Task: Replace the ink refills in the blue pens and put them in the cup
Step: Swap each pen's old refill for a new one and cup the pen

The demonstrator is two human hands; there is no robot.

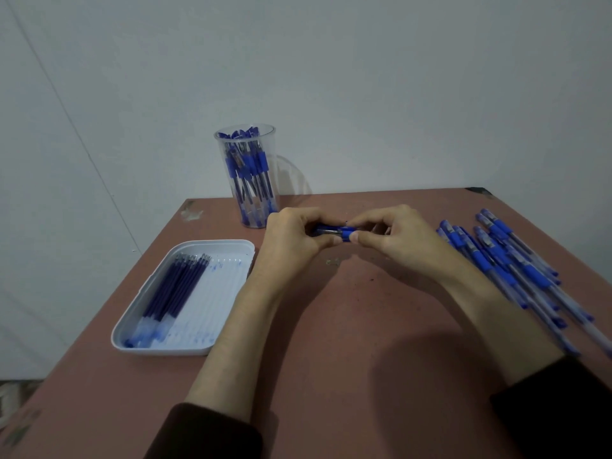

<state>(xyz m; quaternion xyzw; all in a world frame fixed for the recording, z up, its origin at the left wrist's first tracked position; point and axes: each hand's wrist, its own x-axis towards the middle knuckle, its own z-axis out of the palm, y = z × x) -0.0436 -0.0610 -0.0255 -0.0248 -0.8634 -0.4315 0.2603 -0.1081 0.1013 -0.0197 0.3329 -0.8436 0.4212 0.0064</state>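
Above the middle of the table both my hands hold one blue pen (342, 232) level. My left hand (291, 240) grips its left end, and my right hand (394, 238) pinches the blue grip section between thumb and fingers. Most of the pen is hidden inside my fingers. A clear plastic cup (246, 140) at the back of the table stands packed with several blue pens. To the left a white tray (231, 246) holds several dark blue ink refills (177, 286) laid side by side. A heap of blue pens (510, 270) lies at the right.
The reddish table (331, 342) ends at a grey wall behind the cup. Its left edge runs just past the tray, and its right edge lies under the heap of pens. Small specks of debris (332, 261) lie below my hands.
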